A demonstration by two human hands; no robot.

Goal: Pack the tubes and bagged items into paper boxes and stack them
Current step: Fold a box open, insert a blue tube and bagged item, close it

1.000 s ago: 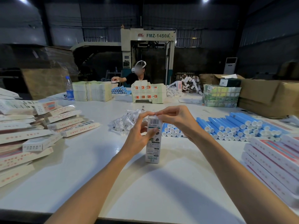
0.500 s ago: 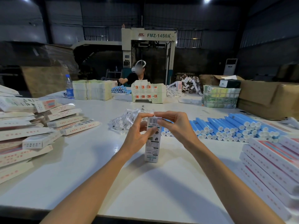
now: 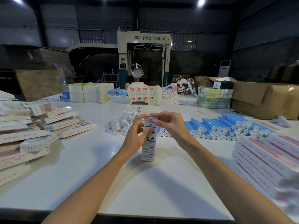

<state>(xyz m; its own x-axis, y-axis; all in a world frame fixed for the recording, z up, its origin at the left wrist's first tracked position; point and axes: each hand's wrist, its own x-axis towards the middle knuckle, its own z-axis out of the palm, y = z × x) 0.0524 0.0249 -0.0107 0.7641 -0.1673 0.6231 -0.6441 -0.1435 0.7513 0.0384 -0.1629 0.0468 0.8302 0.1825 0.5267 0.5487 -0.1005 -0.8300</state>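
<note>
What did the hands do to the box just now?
Very little. The right hand settled slightly lower onto the top end of the paper box; the left hand kept gripping its side. Nothing was let go. The box still stands upright on the table, blue tubes and bagged items unmoved.

Bare table (image 3: 100,172) between flat cartons (image 3: 24,143) and stacked boxes (image 3: 265,157).

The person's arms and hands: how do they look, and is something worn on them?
Both are bare. The left forearm and right forearm show no sleeve up to the lower edge of the picture. The left hand and right hand have no gloves, and no ring, watch or bracelet is visible. The forearms look slim, the fingers long.
</note>
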